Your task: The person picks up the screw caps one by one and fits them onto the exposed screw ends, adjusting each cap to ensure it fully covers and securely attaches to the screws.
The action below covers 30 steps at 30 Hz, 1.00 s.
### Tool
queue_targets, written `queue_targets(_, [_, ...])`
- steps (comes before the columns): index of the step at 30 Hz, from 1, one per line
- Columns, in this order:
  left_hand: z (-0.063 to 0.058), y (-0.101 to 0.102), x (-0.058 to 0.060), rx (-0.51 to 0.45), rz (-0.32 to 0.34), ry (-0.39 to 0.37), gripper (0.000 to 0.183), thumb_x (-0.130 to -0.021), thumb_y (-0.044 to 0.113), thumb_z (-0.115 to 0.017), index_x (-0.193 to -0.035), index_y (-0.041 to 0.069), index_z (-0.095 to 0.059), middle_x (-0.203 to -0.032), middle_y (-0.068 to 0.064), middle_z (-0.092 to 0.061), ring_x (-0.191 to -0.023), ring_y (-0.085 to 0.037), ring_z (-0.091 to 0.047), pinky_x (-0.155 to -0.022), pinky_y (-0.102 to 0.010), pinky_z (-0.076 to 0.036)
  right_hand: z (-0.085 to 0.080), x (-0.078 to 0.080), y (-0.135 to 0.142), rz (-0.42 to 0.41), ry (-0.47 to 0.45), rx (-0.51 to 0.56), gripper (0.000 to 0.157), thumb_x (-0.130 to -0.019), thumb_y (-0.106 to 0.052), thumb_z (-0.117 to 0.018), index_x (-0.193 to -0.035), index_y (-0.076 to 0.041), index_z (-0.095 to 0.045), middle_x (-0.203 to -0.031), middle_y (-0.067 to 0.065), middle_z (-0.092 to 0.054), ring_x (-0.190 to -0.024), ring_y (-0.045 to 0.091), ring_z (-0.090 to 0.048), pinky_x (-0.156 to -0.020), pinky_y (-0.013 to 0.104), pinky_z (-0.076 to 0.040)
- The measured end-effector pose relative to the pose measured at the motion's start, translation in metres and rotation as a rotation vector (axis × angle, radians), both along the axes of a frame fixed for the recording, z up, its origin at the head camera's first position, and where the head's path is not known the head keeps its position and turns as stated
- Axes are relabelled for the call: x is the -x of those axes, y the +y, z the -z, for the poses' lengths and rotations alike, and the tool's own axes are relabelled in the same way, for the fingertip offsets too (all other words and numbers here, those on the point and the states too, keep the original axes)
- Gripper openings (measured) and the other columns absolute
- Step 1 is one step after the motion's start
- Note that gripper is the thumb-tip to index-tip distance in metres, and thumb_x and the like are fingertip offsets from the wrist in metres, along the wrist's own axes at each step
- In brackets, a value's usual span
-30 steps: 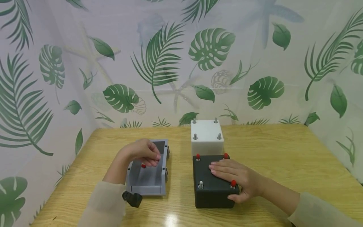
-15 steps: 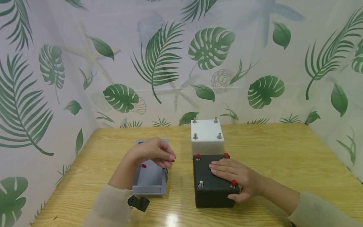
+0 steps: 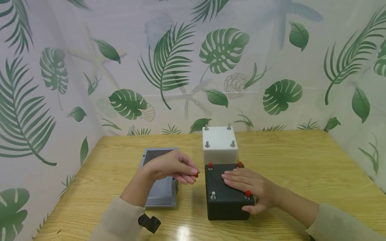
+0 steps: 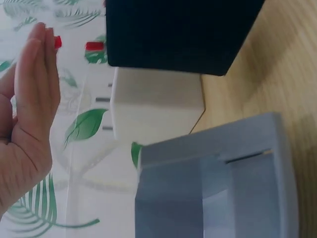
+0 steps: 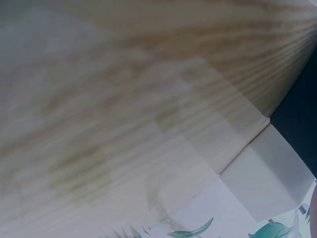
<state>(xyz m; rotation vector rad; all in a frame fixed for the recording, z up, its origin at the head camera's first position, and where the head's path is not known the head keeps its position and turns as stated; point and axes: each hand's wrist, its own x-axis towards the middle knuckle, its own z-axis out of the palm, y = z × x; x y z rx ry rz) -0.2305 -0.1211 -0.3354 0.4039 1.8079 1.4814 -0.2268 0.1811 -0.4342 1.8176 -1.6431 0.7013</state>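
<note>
My left hand (image 3: 176, 166) pinches a small red cap (image 3: 196, 175) between thumb and fingertips, just left of the black box; the left wrist view shows the cap (image 4: 58, 42) at the fingertips. On the black box (image 3: 227, 211) lies my right hand (image 3: 256, 187), its fingers straight across the top and the thumb against the side near the front right corner. Metal posts stand at the box's corners. Red caps sit on the back left (image 3: 210, 165), back right and front right (image 3: 248, 193) ones. The front left post (image 3: 213, 195) is bare metal.
Behind the black box is a white block (image 3: 220, 138) with bare metal posts at its top corners. A grey tray (image 3: 159, 201) lies to the left, partly hidden under my left forearm. Leaf-patterned cloth (image 3: 187, 67) hangs behind the wooden table (image 3: 286, 157).
My left hand has moved right, from over the grey tray toward the black box, carrying the red cap. The right hand has stayed on the box.
</note>
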Motion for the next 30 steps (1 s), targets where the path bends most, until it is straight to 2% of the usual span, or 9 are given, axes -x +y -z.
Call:
queue_targets(14, [0.013, 0.023, -0.020, -0.023, -0.024, -0.120, 0.016, -0.089, 0.001, -0.063, -0.102, -0.006, -0.066, -0.074, -0.006, -0.070, -0.064, -0.011, -0.068, -0.057, -0.021, -0.056, 0.000, 0.000, -0.001, -0.001, 0.013, 0.009, 0.063, -0.094, -0.045, -0.046, -0.118, 0.012, -0.057, -0.123, 0.026, -0.059, -0.117, 0.036, -0.055, -0.111, 0.037, -0.035])
queue_targets(25, [0.015, 0.032, -0.028, -0.051, 0.034, -0.173, 0.015, -0.089, -0.003, -0.059, -0.103, -0.008, -0.064, -0.075, -0.004, -0.069, -0.064, -0.009, -0.068, -0.056, -0.019, -0.055, 0.001, 0.002, -0.002, -0.008, 0.015, 0.012, 0.063, -0.094, -0.044, -0.046, -0.118, 0.013, -0.056, -0.122, 0.027, -0.059, -0.118, 0.035, -0.054, -0.111, 0.036, -0.034])
queue_targets(30, [0.015, 0.036, -0.029, -0.049, 0.030, -0.172, 0.015, -0.089, -0.002, -0.061, -0.102, -0.007, -0.065, -0.075, -0.004, -0.069, -0.064, -0.009, -0.068, -0.057, -0.019, -0.056, 0.001, 0.002, -0.002, -0.017, 0.017, 0.018, 0.062, -0.095, -0.044, -0.046, -0.118, 0.013, -0.056, -0.121, 0.027, -0.059, -0.117, 0.036, -0.054, -0.111, 0.037, -0.035])
